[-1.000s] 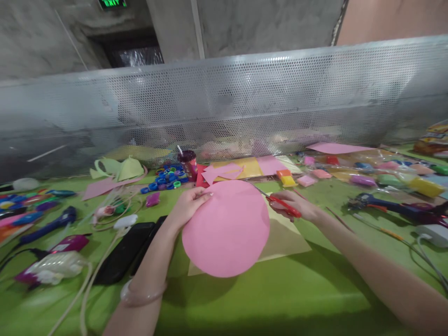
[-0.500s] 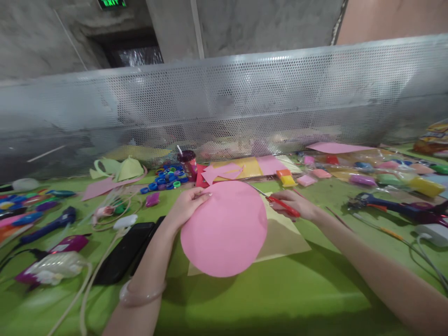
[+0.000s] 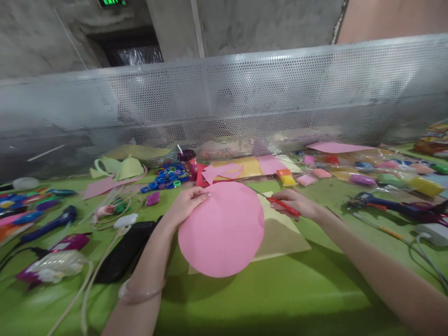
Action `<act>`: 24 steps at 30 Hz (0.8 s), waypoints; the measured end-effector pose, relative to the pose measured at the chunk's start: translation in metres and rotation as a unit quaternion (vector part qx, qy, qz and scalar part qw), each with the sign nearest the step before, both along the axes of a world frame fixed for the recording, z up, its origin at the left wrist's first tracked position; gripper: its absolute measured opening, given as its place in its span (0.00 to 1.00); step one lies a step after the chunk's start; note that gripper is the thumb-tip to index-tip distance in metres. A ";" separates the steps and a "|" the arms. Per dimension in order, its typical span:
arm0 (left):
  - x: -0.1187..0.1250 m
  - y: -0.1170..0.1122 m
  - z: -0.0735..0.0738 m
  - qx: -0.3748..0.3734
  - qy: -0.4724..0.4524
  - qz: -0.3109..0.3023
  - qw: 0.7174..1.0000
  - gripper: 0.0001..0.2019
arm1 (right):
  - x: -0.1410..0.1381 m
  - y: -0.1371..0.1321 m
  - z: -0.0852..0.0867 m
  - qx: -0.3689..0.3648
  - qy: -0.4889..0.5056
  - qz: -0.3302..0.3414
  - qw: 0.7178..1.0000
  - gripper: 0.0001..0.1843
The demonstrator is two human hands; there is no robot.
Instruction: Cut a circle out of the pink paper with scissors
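Note:
My left hand (image 3: 185,204) pinches the upper left edge of a round pink paper disc (image 3: 221,229) and holds it tilted above the green table (image 3: 280,298). My right hand (image 3: 297,204) grips red-handled scissors (image 3: 280,203), whose blades point left and meet the disc's upper right edge. Under the disc lies a pale yellow sheet (image 3: 280,233).
A black case (image 3: 122,254) and cables lie at my left. Blue rings (image 3: 168,179), a dark red cup (image 3: 189,163), pink and yellow paper sheets (image 3: 245,169) and clay blocks (image 3: 385,177) line the back, before a perforated metal screen (image 3: 245,102). Glue guns (image 3: 392,203) lie right.
The pink disc has shifted a little to the left and turned in my left hand. The scissor blades reach further along its top edge.

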State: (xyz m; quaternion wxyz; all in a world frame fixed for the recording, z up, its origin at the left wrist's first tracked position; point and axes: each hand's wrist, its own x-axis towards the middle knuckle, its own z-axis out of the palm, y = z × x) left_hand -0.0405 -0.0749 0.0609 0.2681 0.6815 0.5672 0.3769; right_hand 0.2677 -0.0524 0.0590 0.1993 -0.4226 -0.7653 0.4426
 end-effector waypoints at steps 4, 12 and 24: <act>-0.002 0.000 0.000 -0.003 0.005 -0.011 1.000 0.13 | 0.000 -0.001 0.002 0.005 -0.009 0.001 1.000 0.20; -0.005 0.002 -0.002 0.003 0.018 -0.027 0.999 0.15 | 0.002 0.001 0.003 0.031 -0.016 0.003 0.999 0.20; 0.001 0.002 -0.006 -0.045 -0.005 -0.054 0.998 0.18 | -0.002 0.000 0.001 0.048 -0.052 0.034 0.997 0.19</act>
